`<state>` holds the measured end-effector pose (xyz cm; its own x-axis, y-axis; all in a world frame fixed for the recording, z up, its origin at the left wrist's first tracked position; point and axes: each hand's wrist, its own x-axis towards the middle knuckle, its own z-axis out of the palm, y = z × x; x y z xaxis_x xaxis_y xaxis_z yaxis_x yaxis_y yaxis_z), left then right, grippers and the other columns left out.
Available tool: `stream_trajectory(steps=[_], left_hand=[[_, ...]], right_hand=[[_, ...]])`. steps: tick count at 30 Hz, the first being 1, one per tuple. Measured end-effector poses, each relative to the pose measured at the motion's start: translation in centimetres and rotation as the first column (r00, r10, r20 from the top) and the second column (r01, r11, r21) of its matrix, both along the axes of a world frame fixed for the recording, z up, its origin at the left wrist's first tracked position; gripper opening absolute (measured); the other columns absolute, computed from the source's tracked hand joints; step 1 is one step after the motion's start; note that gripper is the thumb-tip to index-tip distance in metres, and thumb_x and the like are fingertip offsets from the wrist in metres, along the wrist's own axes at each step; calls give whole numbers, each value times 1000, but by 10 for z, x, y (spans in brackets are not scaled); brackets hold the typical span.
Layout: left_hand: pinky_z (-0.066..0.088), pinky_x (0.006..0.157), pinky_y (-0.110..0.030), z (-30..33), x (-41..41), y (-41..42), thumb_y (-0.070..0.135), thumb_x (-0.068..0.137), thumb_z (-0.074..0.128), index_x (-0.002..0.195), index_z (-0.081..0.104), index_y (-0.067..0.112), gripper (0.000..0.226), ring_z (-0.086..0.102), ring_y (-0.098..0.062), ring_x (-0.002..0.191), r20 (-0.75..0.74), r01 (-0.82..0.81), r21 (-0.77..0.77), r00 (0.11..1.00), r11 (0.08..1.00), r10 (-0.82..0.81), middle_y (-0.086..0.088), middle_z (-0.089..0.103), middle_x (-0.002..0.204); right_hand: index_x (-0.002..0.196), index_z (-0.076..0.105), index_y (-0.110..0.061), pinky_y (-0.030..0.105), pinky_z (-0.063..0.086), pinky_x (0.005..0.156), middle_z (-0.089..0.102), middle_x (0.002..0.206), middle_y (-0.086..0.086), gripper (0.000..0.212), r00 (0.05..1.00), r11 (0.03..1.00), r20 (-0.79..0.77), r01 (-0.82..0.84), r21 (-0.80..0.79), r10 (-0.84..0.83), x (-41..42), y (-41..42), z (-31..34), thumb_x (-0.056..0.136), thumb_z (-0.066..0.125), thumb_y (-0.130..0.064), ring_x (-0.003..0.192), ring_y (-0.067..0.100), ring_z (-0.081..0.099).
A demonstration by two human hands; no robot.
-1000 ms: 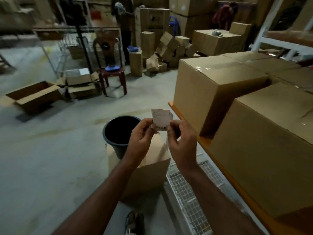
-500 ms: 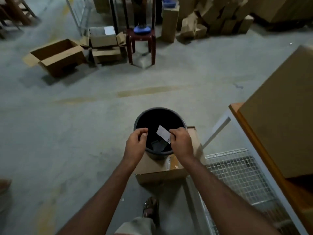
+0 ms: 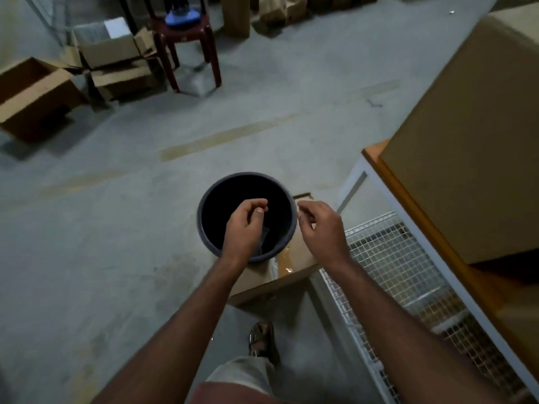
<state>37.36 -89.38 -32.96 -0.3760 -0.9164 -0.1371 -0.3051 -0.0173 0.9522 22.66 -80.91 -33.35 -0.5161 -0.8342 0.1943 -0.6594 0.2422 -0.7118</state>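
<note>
Black bucket (image 3: 200, 220) at frame centre on the concrete floor, right against a small taped box (image 3: 294, 258) at its lower right. Inside: one dim paper scrap (image 3: 266, 237) low down, the rest too dark to tell. Left hand (image 3: 245, 228) over the bucket mouth, fingers loosely curled, holding nothing. Right hand (image 3: 320, 225) just past the right rim, fingers loosely curled, nothing seen in them. Wire shelf (image 3: 388, 258) lower right, big carton (image 3: 466, 141) above it. Red stool (image 3: 186, 39) and open cartons (image 3: 32, 94) upper left, well apart.
</note>
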Motion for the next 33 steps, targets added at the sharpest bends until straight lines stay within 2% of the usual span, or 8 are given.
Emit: stream_trajectory(steps=[4, 8, 12, 14, 18, 25, 29, 33], left_hand=[[50, 92, -16, 50, -47, 38, 11, 104, 49, 120, 63, 20, 23, 60, 11, 102, -107, 163, -96, 979, 982, -173, 13, 65, 109], [52, 93, -24, 98, -95, 106, 9, 103, 49, 119, 64, 19, 24, 64, 0, 105, -234, 307, -179, 909, 935, -344, 8, 68, 111], [52, 90, -21, 144, -132, 200, 4, 102, 49, 117, 65, 18, 25, 66, -5, 104, -320, 424, -309, 797, 852, -512, 1, 70, 109], [52, 87, -20, 159, -144, 247, 6, 103, 50, 117, 64, 20, 25, 67, -7, 105, -345, 476, -354, 733, 805, -586, 1, 70, 109], [54, 86, -29, 178, -162, 330, 15, 101, 49, 119, 63, 16, 23, 66, -17, 101, -408, 503, -448, 621, 739, -669, -3, 68, 105], [54, 82, -29, 200, -177, 418, 11, 99, 48, 119, 61, 8, 24, 64, -20, 96, -367, 508, -591, 523, 627, -769, -1, 65, 102], [52, 85, -21, 205, -180, 441, 0, 100, 49, 119, 62, 8, 24, 66, -13, 99, -347, 542, -599, 487, 589, -802, 6, 66, 104], [53, 82, -20, 205, -179, 450, -2, 100, 49, 117, 62, 8, 24, 66, -13, 96, -344, 582, -588, 450, 562, -824, 3, 67, 101]], right_hand=[[122, 66, -10, 28, 57, 85, 68, 113, 3, 27, 994, 988, 0, 111, -106, -111, -26, 60, 45, 95, 63, -13, 97, 10, 64], [124, 66, -11, 26, 58, 84, 68, 114, 3, 28, 972, 945, -20, 222, -242, -234, -48, 145, 92, 96, 61, -16, 100, 11, 64], [123, 65, -12, 28, 57, 81, 68, 109, 0, 29, 931, 874, -54, 318, -367, -361, -58, 244, 130, 95, 61, -15, 97, 10, 64], [123, 66, -11, 24, 56, 84, 69, 110, 1, 29, 903, 838, -81, 355, -414, -422, -59, 293, 144, 95, 62, -12, 99, 9, 64], [118, 68, -7, 17, 52, 82, 69, 106, 3, 23, 813, 753, -166, 413, -513, -559, -54, 383, 164, 95, 62, -10, 96, 8, 63], [111, 68, -7, 27, 54, 72, 68, 98, 2, 20, 713, 624, -153, 464, -629, -685, -56, 475, 164, 95, 57, -12, 90, 11, 63], [109, 68, -7, 26, 54, 72, 67, 96, 3, 20, 661, 572, -137, 506, -645, -738, -57, 490, 162, 95, 55, -13, 89, 10, 61], [107, 68, -8, 28, 54, 71, 66, 95, 2, 22, 641, 561, -140, 519, -645, -754, -57, 495, 159, 96, 52, -17, 88, 9, 60]])
